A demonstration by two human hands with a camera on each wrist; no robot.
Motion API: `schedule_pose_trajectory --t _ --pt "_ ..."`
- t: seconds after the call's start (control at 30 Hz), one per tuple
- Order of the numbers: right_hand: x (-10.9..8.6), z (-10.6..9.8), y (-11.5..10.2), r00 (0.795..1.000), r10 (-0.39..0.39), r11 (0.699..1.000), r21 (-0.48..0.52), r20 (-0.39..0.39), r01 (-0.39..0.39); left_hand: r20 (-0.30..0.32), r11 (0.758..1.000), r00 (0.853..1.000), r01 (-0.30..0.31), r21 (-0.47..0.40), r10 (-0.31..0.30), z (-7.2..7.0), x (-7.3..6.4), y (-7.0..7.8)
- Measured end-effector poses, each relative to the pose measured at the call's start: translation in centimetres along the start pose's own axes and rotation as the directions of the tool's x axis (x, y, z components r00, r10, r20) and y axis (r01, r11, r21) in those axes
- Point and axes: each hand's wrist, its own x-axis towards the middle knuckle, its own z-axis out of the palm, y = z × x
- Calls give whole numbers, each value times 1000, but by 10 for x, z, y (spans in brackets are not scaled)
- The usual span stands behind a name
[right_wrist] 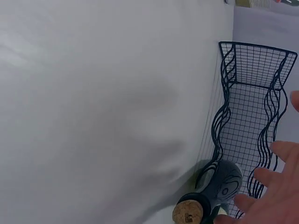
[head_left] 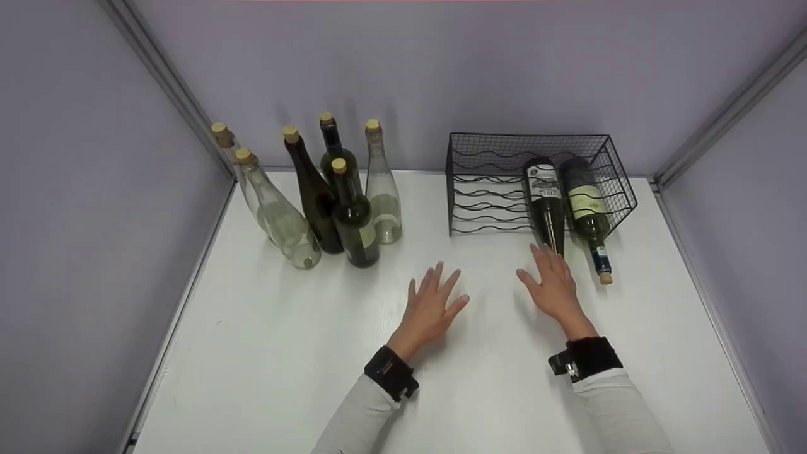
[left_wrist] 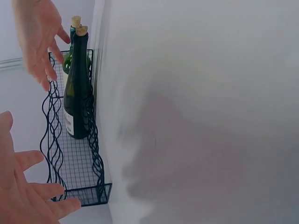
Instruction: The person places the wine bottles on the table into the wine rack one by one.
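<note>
My right hand hovers with spread fingers over the neck of a dark wine bottle that lies in a black wire wine rack. Beside it in the rack lies a green wine bottle with a pale yellow label, its corked neck toward me. My left hand, fingers spread and holding nothing, is over the white table in front of the rack's left side. In the right wrist view, the dark bottle's cork shows near my right fingers.
Several corked bottles stand at the left back of the table: clear ones such as the clear bottle and dark ones such as the green bottle. Pale panels wall in the back and both sides.
</note>
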Motion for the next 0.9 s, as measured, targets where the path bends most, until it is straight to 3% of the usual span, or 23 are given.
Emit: schedule_pose_trajectory --t 0.23,0.4,0.53,0.73,0.9 --pt "-8 12 -15 999 -1 1000 -18 34 2 -104 998 994 29 -52 -35 -10 -10 -18" --pt "-10 20 -23 999 -10 1000 -14 51 10 -214 993 975 41 -108 -63 -15 -15 -32" --pt "-10 26 -29 997 -23 1000 17 68 22 -329 981 940 30 -194 -94 -21 -16 -43" --pt "-8 33 -42 996 -33 996 83 87 25 -487 937 855 -4 -350 -178 -30 -15 -55" --pt "-7 41 -53 993 -49 992 121 112 35 -493 896 825 36 -442 -276 -36 -19 -63"
